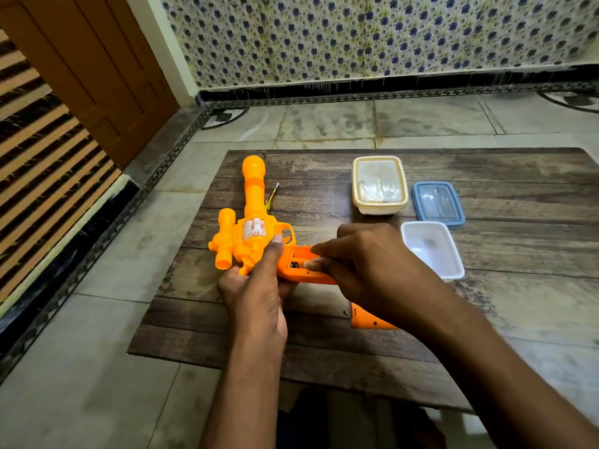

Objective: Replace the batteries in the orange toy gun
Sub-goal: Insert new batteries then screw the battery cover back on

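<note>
Setting: a room in a home, viewed at floor level. The floor (327,124) is laid with large pale stone tiles edged by a dark patterned border strip (356,98). The rear wall (356,34), across the top of the frame, carries small tiles with a repeating blue flower print. A brown wooden door (97,76) stands at upper left, beside a cream door frame (162,50). At the left edge is a slatted brown panel (42,163). A low wood-plank tabletop (486,312) sits just above the floor at centre. Plastic food boxes (379,184) of household type rest on it at upper right.
</note>
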A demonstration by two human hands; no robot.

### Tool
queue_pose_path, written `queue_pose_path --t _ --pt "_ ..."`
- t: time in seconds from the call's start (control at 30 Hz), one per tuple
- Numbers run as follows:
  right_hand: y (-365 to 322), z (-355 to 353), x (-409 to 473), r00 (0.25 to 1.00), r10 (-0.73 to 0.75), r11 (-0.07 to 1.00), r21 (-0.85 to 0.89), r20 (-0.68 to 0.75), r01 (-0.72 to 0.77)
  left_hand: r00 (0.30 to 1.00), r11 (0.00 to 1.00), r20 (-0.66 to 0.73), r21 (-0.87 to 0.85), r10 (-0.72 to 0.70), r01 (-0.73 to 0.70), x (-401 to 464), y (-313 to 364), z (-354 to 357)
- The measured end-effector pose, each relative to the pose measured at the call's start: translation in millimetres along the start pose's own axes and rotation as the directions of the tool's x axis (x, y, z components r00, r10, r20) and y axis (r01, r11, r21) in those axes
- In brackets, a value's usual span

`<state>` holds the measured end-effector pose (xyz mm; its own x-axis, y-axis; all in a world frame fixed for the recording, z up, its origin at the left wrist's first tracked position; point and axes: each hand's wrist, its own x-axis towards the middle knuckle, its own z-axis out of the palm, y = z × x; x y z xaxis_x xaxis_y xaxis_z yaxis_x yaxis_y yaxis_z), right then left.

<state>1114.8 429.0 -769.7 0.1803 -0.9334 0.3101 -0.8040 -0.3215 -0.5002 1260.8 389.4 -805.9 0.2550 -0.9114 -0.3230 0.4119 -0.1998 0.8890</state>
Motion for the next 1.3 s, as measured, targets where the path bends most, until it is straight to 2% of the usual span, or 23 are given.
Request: queue_pose_path --t 0.07,0.13,0.2,0.23,0.3,0.37,0.4,0.53,0.6,0.73,0.97,1.03,1.13,1.2,1.3 --pt "-0.5 0.0 -1.5 0.999 0.038 0.997 0.067 -0.021 -0.037 1.0 1.0 0.0 -0.01 -0.004 0.004 -0.2 1.0 0.0" --pt "-0.3 -1.4 -1.1 0.98 0.191 0.963 0.207 -0.06 -0.175 1.0 1.0 0.007 -0.027 -0.014 0.015 -0.3 1.3 0.0" --pt "3.5 -1.6 0.9 0.922 0.384 0.878 0.328 -0.05 -0.348 1.0 0.999 0.01 -0.032 -0.015 0.015 -0.7 1.3 0.0" --pt "7.3 -1.7 1.1 0.88 0.475 0.809 0.392 0.0 -0.437 1.0 0.999 0.007 -0.035 -0.014 0.015 -1.1 1.1 0.3" --pt "10.9 -3.2 1.0 0.785 0.589 0.616 0.521 0.193 -0.591 1.0 0.999 0.002 -0.05 -0.021 0.021 -1.1 1.0 0.6" --pt "8.2 -2.4 0.2 0.702 0.588 0.404 0.605 0.402 -0.686 0.999 0.998 -0.001 -0.055 -0.035 0.035 -1.3 1.6 1.1" --pt "5.5 -1.6 0.0 0.678 0.573 0.333 0.625 0.46 -0.706 0.999 0.997 0.002 -0.058 -0.042 0.042 -0.8 1.6 1.2" --pt "2.1 1.3 3.2 0.606 0.593 0.162 0.659 0.53 -0.734 0.998 0.996 0.009 -0.067 -0.063 0.064 2.3 0.0 -0.9" --pt "2.8 4.7 3.9 0.586 0.621 0.136 0.665 0.52 -0.734 0.998 0.996 0.013 -0.068 -0.058 0.059 2.6 -0.3 -0.7" --pt "0.2 18.2 4.5 0.591 0.71 0.244 0.654 0.382 -0.716 0.999 0.997 0.027 -0.063 -0.037 0.039 -0.1 -0.3 1.1" --pt "3.3 9.7 3.3 0.616 0.714 0.306 0.644 0.331 -0.701 0.998 0.996 -0.003 -0.066 -0.063 0.062 3.9 0.9 -0.2" --pt "7.5 1.6 3.4 0.609 0.728 0.23 0.726 0.313 -0.648 0.998 0.996 -0.005 -0.052 -0.068 0.068 5.0 1.6 -1.9" --pt "17.3 -11.9 4.1 0.575 0.712 -0.013 0.826 0.404 -0.564 0.997 0.996 0.002 -0.05 -0.077 0.077 5.6 2.4 -3.5" --pt "24.1 -16.7 2.2 0.612 0.667 -0.031 0.837 0.425 -0.547 0.997 0.997 -0.006 -0.04 -0.074 0.073 5.6 2.1 -3.2" --pt "24.6 -17.8 -2.4 0.729 0.573 0.137 0.833 0.375 -0.536 0.997 0.997 -0.017 -0.019 -0.07 0.069 5.8 0.4 -1.7"
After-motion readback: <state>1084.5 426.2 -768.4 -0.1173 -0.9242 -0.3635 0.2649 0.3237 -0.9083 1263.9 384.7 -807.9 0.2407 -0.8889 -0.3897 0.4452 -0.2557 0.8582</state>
